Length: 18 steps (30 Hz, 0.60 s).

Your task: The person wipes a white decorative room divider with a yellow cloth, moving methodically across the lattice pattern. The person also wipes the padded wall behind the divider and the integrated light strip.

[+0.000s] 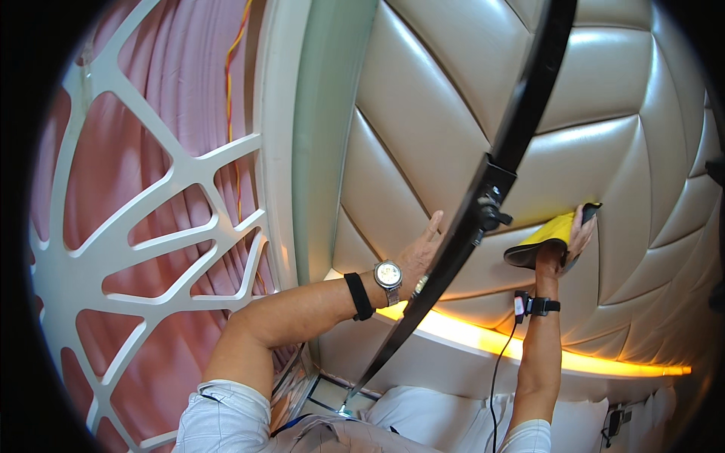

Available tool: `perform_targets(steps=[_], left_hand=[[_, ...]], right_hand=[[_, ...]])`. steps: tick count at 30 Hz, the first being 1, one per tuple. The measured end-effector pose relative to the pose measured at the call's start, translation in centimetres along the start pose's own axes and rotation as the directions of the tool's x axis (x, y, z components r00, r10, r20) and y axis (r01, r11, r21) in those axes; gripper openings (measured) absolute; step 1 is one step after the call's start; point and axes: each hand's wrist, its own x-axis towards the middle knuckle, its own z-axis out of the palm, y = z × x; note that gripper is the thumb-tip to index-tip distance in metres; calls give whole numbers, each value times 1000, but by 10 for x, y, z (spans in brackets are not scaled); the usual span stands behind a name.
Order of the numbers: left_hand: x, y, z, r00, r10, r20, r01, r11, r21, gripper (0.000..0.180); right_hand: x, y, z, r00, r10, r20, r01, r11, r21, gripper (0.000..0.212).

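A yellow cloth (550, 235) with a dark edging and grey underside lies bunched against the padded wall panel (423, 68), which is beige, shiny and stitched in slanted sections. My right hand (580, 240) grips this cloth and presses it to the panel; part of the palm is hidden by the cloth's folds. Farther left, my left hand (418, 260) rests on the lower part of the same panel with its fingers stretched out and nothing in it. A black bar crosses in front of some of its fingers.
That curved black bar (521, 113) with a clamp knob (492, 214) cuts diagonally across the view. A glowing yellow light strip (453, 332) runs below the padding, above white pillows (423, 408). On the left stands a white cut-out lattice screen (181, 177) before pink curtains (147, 45).
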Motion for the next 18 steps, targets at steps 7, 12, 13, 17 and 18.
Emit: perform_targets(steps=[7, 12, 13, 17, 18], left_hand=[[-24, -14, -28, 948, -169, 271, 123, 976, 179, 46], [-61, -38, -23, 934, -278, 226, 269, 961, 71, 38], [-62, -40, -25, 930, -295, 218, 288, 955, 65, 39], [-70, -45, -18, 932, -349, 99, 351, 936, -3, 39], [-74, -45, -14, 924, -375, 76, 378, 925, -35, 39]], right_hand=[[83, -82, 47, 986, -107, -129, 112, 993, 27, 52], [94, -185, 60, 965, -224, -134, 259, 883, 390, 60], [96, -195, 63, 966, -243, -90, 259, 904, 340, 60], [92, -238, 88, 958, -259, -123, 284, 914, 290, 50], [86, -252, 89, 958, -253, -132, 282, 917, 284, 46]])
